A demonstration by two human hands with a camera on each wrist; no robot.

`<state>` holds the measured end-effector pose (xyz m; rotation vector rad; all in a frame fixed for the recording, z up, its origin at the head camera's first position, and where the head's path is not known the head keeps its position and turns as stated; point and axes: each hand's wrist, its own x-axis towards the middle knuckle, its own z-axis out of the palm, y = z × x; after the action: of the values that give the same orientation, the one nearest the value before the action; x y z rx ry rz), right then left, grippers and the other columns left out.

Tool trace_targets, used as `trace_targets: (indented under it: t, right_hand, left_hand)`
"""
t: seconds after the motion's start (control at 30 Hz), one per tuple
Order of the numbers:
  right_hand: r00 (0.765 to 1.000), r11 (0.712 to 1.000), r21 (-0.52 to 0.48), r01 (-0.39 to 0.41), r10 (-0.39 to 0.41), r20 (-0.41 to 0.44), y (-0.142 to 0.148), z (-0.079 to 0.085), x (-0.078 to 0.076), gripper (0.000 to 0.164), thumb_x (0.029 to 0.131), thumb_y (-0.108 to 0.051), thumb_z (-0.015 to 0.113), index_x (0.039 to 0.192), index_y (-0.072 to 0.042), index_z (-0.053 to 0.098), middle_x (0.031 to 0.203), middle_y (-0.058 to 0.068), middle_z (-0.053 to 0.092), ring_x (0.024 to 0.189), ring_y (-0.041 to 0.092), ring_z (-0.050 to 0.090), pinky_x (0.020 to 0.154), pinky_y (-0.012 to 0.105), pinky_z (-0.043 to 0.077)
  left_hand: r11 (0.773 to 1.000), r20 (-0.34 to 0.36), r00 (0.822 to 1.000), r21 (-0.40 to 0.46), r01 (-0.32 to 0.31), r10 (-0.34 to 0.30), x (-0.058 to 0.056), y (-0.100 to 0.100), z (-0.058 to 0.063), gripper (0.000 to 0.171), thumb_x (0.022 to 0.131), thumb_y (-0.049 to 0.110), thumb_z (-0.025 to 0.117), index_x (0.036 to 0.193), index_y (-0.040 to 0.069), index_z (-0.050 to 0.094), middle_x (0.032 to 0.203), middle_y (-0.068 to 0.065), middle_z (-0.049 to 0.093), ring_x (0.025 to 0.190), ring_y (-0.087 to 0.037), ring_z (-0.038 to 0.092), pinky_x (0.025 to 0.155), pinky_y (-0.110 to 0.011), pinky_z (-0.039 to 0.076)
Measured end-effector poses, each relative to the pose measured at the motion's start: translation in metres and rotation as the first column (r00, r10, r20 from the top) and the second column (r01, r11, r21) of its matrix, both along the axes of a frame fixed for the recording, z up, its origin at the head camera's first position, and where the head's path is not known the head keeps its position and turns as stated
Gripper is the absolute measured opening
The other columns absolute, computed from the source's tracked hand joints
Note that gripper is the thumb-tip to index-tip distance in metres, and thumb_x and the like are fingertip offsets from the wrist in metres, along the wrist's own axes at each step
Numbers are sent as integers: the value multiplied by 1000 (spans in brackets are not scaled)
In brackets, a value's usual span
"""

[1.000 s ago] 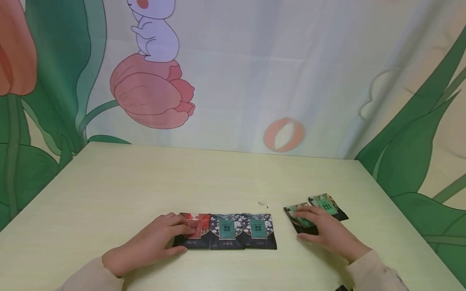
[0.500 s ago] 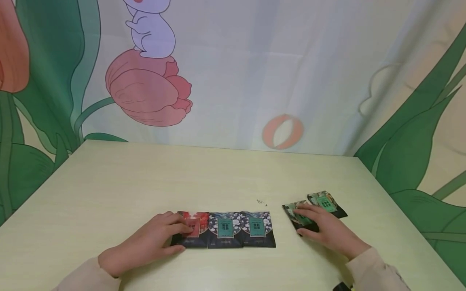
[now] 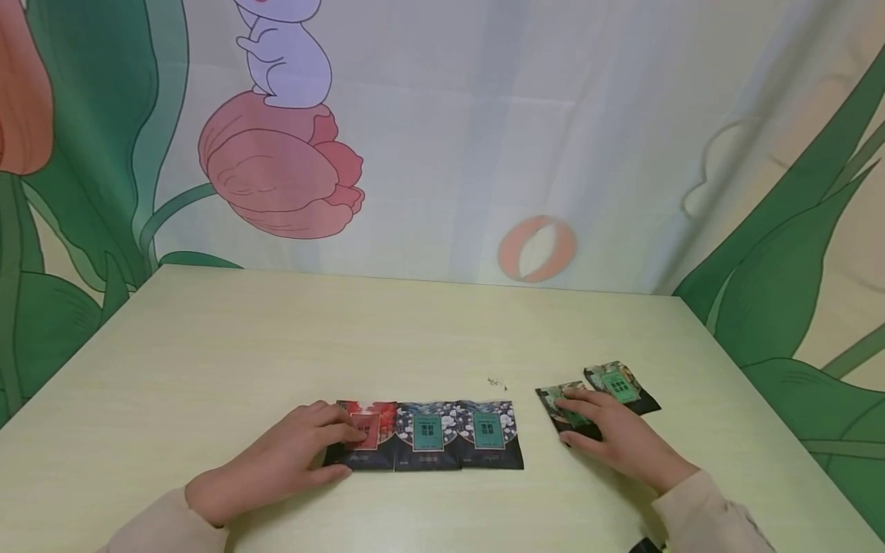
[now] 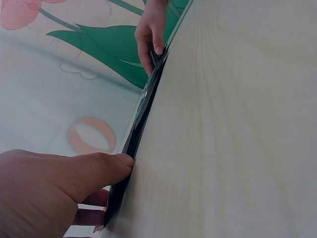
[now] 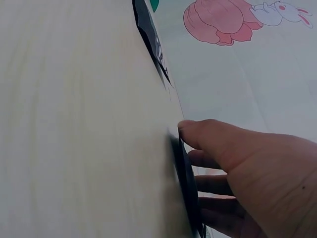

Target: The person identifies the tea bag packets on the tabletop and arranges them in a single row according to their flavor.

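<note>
Three tea sachets lie edge to edge in a row: a red one [image 3: 379, 452] at the left and two dark floral ones with teal labels [image 3: 429, 455] to its right. My left hand [image 3: 276, 461] rests its fingers on the red sachet, thumb at the near left corner. My right hand [image 3: 625, 445] holds a green tea sachet [image 3: 550, 399], fingers over its top and thumb at its near edge; the right wrist view shows that sachet [image 5: 187, 183] edge-on, slightly off the table. Behind it lies a second green sachet [image 3: 620, 386], apart from the hand.
A pale wooden table [image 3: 276, 330] reaches back to a printed curtain [image 3: 429, 153]. Small dark crumbs or marks [image 3: 496, 383] lie beyond the row. Part of a black object [image 3: 646, 546] shows beside the right sleeve at the bottom edge.
The head view has shifted slightly. Both hands stay on their sachets, and the row keeps its arrangement.
</note>
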<state>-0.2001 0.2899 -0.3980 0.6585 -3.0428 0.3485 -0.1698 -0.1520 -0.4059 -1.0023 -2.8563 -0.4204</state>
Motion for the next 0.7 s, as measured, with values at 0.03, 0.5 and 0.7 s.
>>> trace_targets:
  t: [0.03, 0.5, 0.7]
  right_hand:
    - [1000, 1000, 2, 0, 0, -4, 0, 0, 0, 52, 90, -44, 63, 133, -15, 58, 139, 15, 52, 129, 40, 47, 100, 57, 42]
    - [999, 999, 37, 15, -14, -29, -11, 4, 6, 50, 88, -41, 65, 131, -16, 60, 135, 14, 55, 124, 38, 51, 100, 57, 43]
    - [998, 999, 48, 3, 0, -59, -14, 3, 8, 48, 88, -42, 66, 128, -16, 62, 131, 13, 57, 121, 37, 53, 100, 56, 43]
  left_hand:
    - [1000, 1, 1000, -1, -1, 1, 0, 0, 0, 37, 78, 36, 78, 112, 21, 70, 115, 4, 61, 107, -17, 55, 93, -42, 49]
    - [1000, 19, 1000, -2, -5, 5, 1, 1, 3, 37, 78, 34, 78, 112, 21, 70, 115, 3, 61, 107, -17, 55, 93, -41, 48]
    - [1000, 16, 1000, 7, -3, 3, 1, 0, 3, 36, 79, 36, 77, 112, 21, 70, 114, 4, 61, 108, -17, 55, 93, -42, 48]
